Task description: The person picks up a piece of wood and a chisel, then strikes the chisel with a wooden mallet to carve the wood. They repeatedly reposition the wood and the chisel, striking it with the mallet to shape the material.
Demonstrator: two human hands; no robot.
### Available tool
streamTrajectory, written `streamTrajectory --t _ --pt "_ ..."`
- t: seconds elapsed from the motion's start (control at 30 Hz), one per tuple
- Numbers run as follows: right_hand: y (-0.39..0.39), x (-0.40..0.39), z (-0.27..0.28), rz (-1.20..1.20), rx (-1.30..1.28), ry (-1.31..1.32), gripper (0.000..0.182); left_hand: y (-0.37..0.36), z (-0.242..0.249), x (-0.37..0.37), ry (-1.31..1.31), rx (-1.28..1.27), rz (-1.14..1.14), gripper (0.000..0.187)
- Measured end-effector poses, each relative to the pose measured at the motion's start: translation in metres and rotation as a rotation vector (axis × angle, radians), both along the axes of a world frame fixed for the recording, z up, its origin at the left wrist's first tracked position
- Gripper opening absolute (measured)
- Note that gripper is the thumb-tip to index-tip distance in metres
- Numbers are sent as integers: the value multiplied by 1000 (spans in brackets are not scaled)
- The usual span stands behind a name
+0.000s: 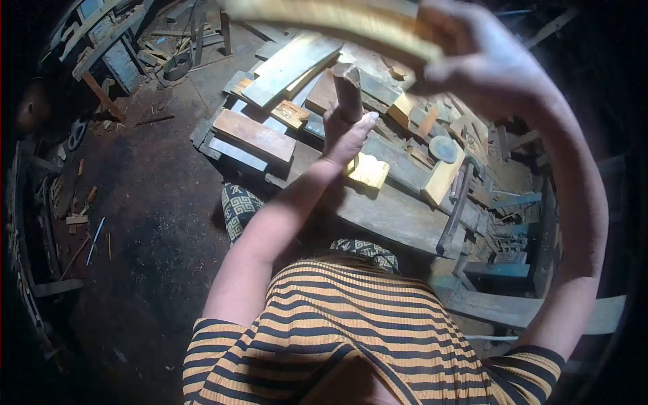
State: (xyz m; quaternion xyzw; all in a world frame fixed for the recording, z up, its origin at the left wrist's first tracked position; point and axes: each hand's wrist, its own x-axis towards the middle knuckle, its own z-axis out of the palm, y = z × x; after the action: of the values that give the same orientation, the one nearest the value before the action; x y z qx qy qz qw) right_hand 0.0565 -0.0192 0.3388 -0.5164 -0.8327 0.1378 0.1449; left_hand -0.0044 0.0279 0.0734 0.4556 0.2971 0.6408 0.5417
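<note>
My left hand [345, 138] is closed around the thick wooden handle of a chisel [348, 91], which stands roughly upright over the workbench [398, 219]. The chisel's lower end is mostly hidden behind the hand. Just below that hand, a small pale yellow wood block [370, 172] with a shaped edge lies on the bench. High above the bench, my right hand [466, 57] grips one end of a long, thick piece of wood [337, 21]. Motion smears this piece and the fingers around it.
A reddish wood block [255, 135], pale boards [293, 64] and several offcuts cover the bench. A round disc [443, 149] rests near a pale wood bar [444, 181]. Along the bench's right end runs a dark metal bar [456, 209]. Scraps litter the dark floor [148, 250].
</note>
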Motion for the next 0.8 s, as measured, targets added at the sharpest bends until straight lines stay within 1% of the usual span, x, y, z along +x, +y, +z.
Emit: streamTrajectory --t 0.03,0.07,0.13,0.17,0.2,0.23,0.27,0.3,0.33,0.37,0.4,0.47,0.5,0.53,0.57,0.6,0.63,0.67,0.7,0.73,0.8 --pt "-1 2 10 -154 -82 -50 58 -2 0 -1 -10 -5 -24 17" --pt "0 9 1 -159 -90 -49 58 -3 2 -4 -21 -8 -44 17" --pt "8 27 -25 419 553 112 42 -1 1 -6 29 3 -13 18" --pt "-10 20 -33 222 275 273 39 -2 1 -6 -24 -41 -29 18" --pt "-16 25 -29 -170 20 -308 44 -2 1 -5 -78 -82 -46 19" --pt "-15 28 -32 -197 -46 -274 43 0 -1 -6 -74 -79 -48 19" --pt "-12 31 -34 -230 -111 -237 42 5 -5 -6 -4 -9 -41 18" --pt "-12 24 -18 -184 -63 -270 41 6 -4 -5 61 57 -33 18" --pt "-11 17 -4 -137 -25 -303 40 4 -5 -2 63 48 -41 18" --pt "4 31 -14 299 307 -191 36 0 0 -2 64 24 -30 19" --pt "-7 16 -5 294 295 -184 36 -3 2 -3 67 0 -16 20" --pt "-29 -11 28 208 -334 729 44 -2 -2 -3 117 37 -3 20" --pt "-5 56 -17 -179 -164 262 61 -1 -3 -4 88 40 -21 19" --pt "-12 28 -41 193 170 493 55 0 -3 -4 58 45 -40 20" --pt "-18 21 -38 4 53 -1 52 2 -7 -1 96 13 -15 24" --pt "-22 18 -33 -191 -65 -492 48 8 -11 -1 69 242 -41 26" --pt "-19 18 -27 -274 -210 -384 44 11 -17 0 111 225 -34 26" --pt "-16 16 -11 -202 -182 -421 45 11 -18 1 149 205 -31 25" --pt "-14 20 -9 -214 -193 -420 45 2 -5 0 148 95 -47 24" --pt "-14 27 -9 -153 -133 -144 45 -7 7 -2 150 -17 -64 24" --pt "-13 42 -12 -26 1 405 44 -2 2 -2 146 112 -18 20"
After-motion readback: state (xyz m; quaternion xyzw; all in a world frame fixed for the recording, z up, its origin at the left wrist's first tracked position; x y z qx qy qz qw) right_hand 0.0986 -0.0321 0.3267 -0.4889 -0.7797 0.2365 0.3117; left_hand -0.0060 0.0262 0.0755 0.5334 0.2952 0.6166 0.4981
